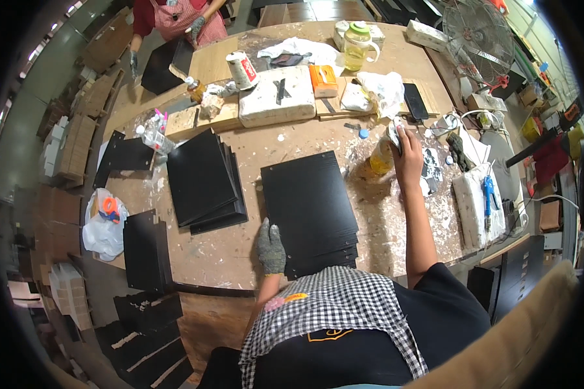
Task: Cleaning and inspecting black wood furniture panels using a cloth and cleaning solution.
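Observation:
In front of me lies a stack of black panels point(308, 201), its lower sheets fanned out toward my body. My left hand point(271, 249), in a grey knit glove, rests at the stack's left edge with its fingers stretched out. Bare and reaching forward, my right hand point(409, 152) is closed around a small whitish thing, mostly covered by the fingers. Just left of that hand stands a clear container of yellow liquid point(379, 161); I cannot tell whether the two touch. A blue cap point(363, 133) lies beyond the container.
More black panels point(201, 175) are piled to the left. Behind sit a white block point(277, 97), an orange tissue pack point(323, 81), a green-lidded jug point(357, 48) and a phone point(414, 102). A blue tool point(488, 194) lies at right. Across the table, a gloved person handles a black panel point(167, 65).

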The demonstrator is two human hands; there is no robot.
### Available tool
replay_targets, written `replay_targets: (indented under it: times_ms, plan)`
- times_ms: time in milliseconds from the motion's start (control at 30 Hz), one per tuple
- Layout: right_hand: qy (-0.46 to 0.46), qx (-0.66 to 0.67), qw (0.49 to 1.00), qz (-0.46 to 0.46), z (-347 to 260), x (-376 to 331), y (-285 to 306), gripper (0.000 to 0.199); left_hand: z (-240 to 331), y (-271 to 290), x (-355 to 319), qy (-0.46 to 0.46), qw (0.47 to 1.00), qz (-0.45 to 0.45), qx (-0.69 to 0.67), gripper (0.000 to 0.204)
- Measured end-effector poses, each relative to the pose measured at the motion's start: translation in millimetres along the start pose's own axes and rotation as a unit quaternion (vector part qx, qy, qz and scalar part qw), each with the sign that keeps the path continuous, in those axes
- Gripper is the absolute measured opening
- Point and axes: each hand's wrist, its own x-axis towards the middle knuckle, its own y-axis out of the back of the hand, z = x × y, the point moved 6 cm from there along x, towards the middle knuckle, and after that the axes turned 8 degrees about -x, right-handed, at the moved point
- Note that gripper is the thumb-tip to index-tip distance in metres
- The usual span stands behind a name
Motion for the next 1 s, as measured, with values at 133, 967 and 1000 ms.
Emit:
replay_targets:
  times_ms: [133, 967, 1000]
  plan:
    - [-0.005, 0.068, 0.996, -0.051, 12, 5, -9, 0.046, -3, -1, -1, 0.021, 0.998, 0.010, -0.056, 0.045]
    - [-0.164, 0.182, 0.969, -0.013, 15, 16, 20, 0.028, 0, -2, 0, 0.040, 0.995, -0.040, -0.085, 0.055]
    - [-0.098, 0.129, 0.986, -0.024, 4, 18, 20, 0.029, -1, -3, -2, 0.040, 0.995, -0.042, -0.085, 0.055]
